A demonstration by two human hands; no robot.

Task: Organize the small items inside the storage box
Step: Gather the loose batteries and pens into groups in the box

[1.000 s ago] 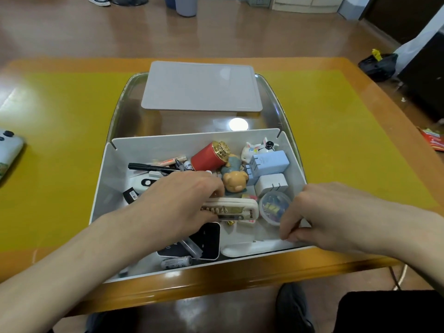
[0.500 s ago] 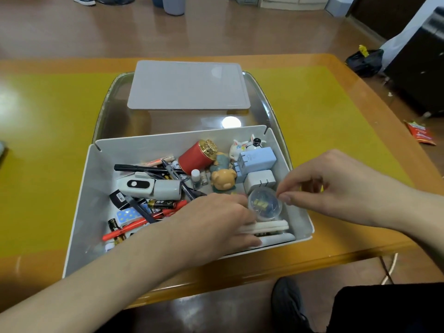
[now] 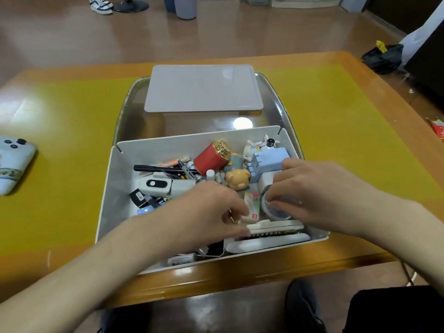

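From the head view, the white storage box (image 3: 109, 188) sits at the table's near edge on a yellow mat (image 3: 60, 131), its near wall just short of the wooden rim (image 3: 216, 275); its far wall stands against a clear tray (image 3: 125, 109) that carries a flat grey lid (image 3: 204, 88); the mat lies open to either side, with only a white game controller (image 3: 13, 164) far off to the left. The box is thin matte plastic with slotted corners; inside it is a dense jumble: a red cylinder with a gold cap (image 3: 212, 157), a tan bear figurine (image 3: 237, 180), a pale blue plug adapter (image 3: 266, 162), a white rabbit figure (image 3: 252, 149), black pens (image 3: 158, 168), a white and grey device (image 3: 163, 186). The left hand (image 3: 209, 212) reaches in over the middle, fingers curled down among the items near a long white bar (image 3: 271, 228); whether it grasps anything I cannot tell; the right hand (image 3: 319, 191) pinches a small clear round container (image 3: 276, 209) at the box's right side.
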